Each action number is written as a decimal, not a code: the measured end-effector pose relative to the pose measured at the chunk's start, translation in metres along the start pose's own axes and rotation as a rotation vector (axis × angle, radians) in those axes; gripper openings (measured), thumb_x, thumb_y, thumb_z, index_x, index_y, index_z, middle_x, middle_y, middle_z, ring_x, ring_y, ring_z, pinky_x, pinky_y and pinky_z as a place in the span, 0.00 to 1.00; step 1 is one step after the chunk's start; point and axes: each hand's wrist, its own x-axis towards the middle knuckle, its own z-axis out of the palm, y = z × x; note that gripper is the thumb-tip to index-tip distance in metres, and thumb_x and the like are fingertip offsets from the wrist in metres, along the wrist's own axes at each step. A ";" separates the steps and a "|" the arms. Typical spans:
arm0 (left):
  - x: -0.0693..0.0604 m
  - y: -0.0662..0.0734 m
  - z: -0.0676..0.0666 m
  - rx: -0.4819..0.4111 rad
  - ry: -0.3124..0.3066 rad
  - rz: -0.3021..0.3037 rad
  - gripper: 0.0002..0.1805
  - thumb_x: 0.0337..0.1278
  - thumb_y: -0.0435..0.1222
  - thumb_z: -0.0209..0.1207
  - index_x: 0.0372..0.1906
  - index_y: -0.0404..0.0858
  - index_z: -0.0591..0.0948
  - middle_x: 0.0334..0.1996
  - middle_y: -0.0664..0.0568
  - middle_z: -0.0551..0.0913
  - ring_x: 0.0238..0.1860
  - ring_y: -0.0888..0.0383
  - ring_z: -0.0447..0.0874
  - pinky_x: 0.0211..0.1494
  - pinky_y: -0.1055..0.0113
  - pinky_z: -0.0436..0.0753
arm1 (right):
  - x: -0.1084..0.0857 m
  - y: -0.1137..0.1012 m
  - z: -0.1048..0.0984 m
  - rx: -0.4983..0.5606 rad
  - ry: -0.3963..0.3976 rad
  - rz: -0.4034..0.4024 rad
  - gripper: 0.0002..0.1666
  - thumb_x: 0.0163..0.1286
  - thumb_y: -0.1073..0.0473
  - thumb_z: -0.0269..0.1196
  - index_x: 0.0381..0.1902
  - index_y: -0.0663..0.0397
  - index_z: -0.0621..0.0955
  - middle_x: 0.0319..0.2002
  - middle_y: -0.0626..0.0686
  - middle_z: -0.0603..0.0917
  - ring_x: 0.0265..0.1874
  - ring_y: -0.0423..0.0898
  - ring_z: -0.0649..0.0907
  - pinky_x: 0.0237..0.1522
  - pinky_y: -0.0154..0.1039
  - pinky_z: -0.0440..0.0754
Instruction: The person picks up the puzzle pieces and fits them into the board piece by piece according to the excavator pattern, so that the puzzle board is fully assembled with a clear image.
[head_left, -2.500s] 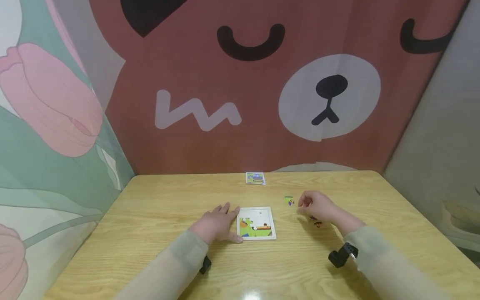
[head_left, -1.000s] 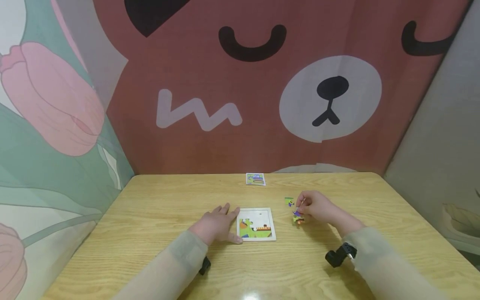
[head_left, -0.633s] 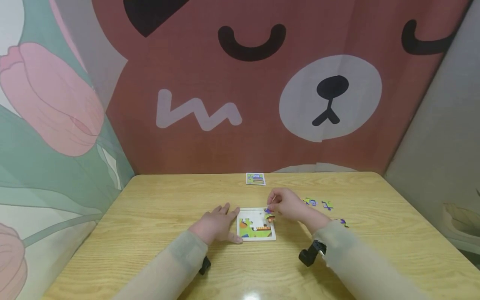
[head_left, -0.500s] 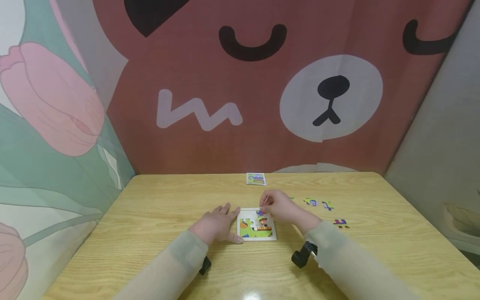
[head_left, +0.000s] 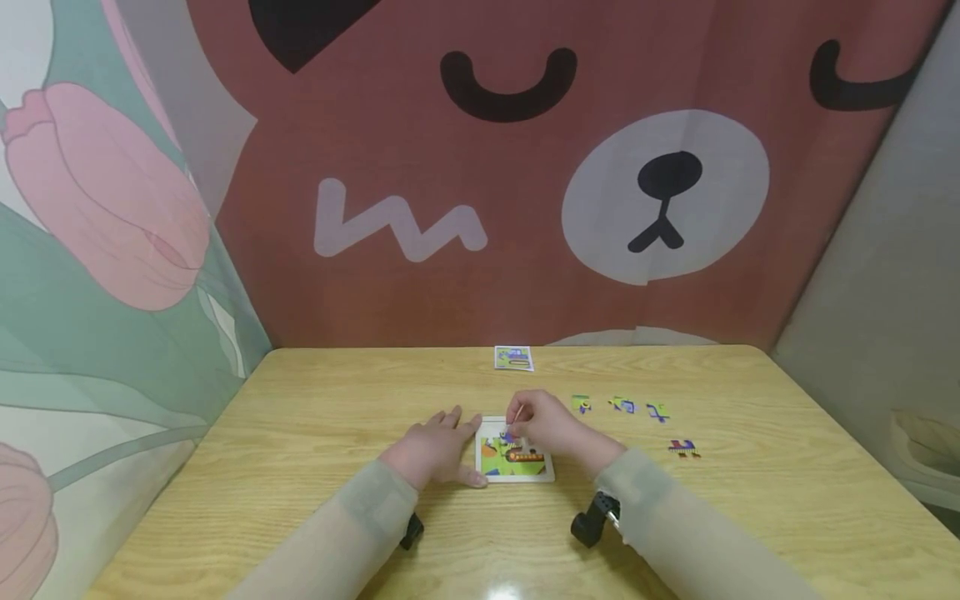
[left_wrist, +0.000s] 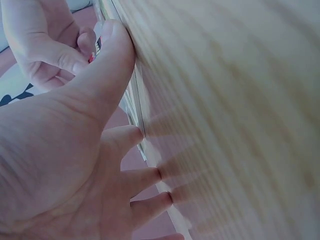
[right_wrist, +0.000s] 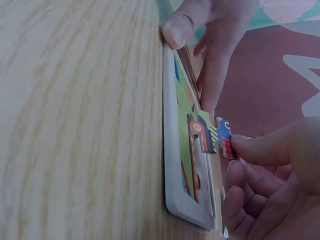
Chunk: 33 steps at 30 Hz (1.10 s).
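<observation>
My left hand (head_left: pixel 435 450) lies spread at the left edge of a white-framed puzzle tray (head_left: pixel 517 478), its thumb at the lower left corner. In the right wrist view, my right hand (right_wrist: pixel 275 180) pinches a puzzle piece (right_wrist: pixel 208 132) with green, blue, red and orange parts, held tilted over the tray (right_wrist: pixel 172 150). The lower part of the tray bears a green picture with an orange strip. My right hand (head_left: pixel 551 427) covers the tray's upper right part in the head view. The left wrist view shows my left thumb and fingertips along the tray's edge.
Right of the tray lie several loose pieces: one (head_left: pixel 582 404), another (head_left: pixel 622 405) and a third (head_left: pixel 657 411) in a row, with a red and purple one (head_left: pixel 683 448) nearer. A picture card (head_left: pixel 513 358) lies near the table's back edge.
My right hand picked up a piece at the right and carried it leftward over the tray, uncovering the loose pieces there. My left hand has stayed at the tray's edge.
</observation>
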 end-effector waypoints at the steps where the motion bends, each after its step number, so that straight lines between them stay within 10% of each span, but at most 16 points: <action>1: 0.000 0.000 0.000 -0.001 0.001 0.000 0.54 0.46 0.67 0.63 0.77 0.49 0.61 0.75 0.42 0.58 0.73 0.40 0.57 0.67 0.39 0.65 | 0.000 0.000 0.000 -0.008 0.000 0.001 0.07 0.64 0.71 0.66 0.31 0.57 0.79 0.25 0.52 0.79 0.24 0.45 0.78 0.25 0.36 0.76; 33: 0.000 0.002 -0.002 0.001 -0.018 -0.009 0.54 0.47 0.67 0.62 0.78 0.49 0.59 0.76 0.42 0.56 0.73 0.40 0.56 0.67 0.39 0.64 | -0.007 0.003 0.007 -0.251 -0.075 0.009 0.11 0.64 0.67 0.68 0.39 0.52 0.77 0.31 0.49 0.76 0.31 0.45 0.76 0.34 0.40 0.77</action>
